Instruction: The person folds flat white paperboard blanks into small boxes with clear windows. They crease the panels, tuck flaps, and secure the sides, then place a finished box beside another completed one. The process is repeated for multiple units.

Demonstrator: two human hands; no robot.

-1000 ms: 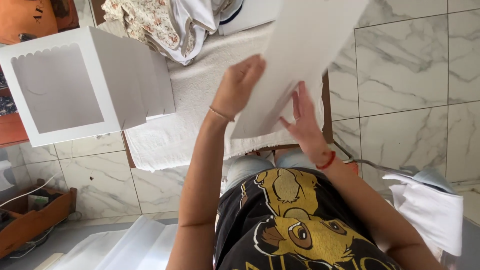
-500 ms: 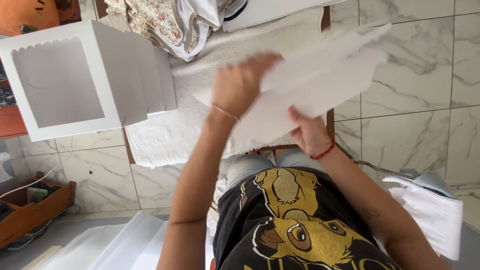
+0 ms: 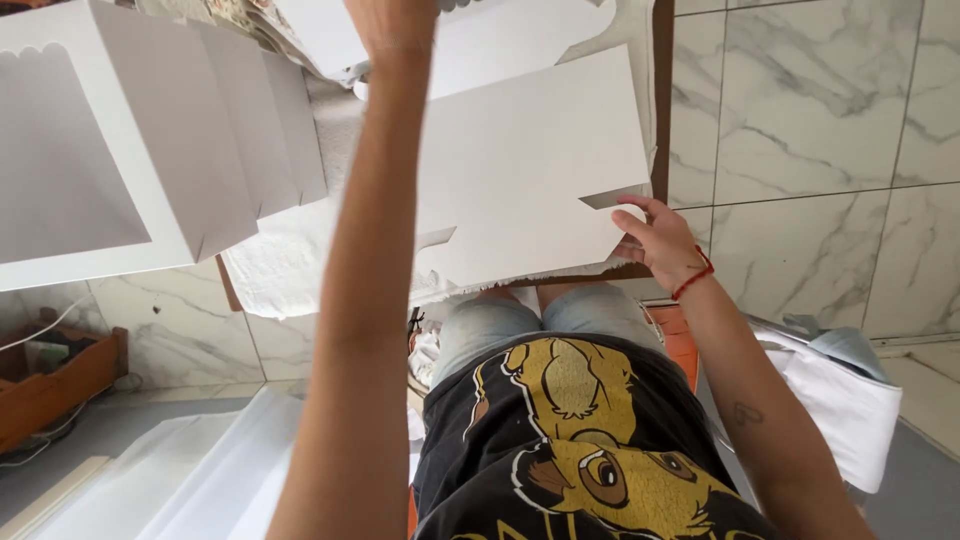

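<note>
Flat white cardboard sheet (image 3: 530, 170): your right hand (image 3: 655, 238) pinches its near corner, your left hand (image 3: 390, 20), grip unreadable, reaches over it; assembled window box (image 3: 130, 150) left.

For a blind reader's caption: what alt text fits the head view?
Seen from above, a person's right hand holds the near edge of a flat white card sheet, while the left hand reaches to its far end. An assembled white window box stands at left.
</note>
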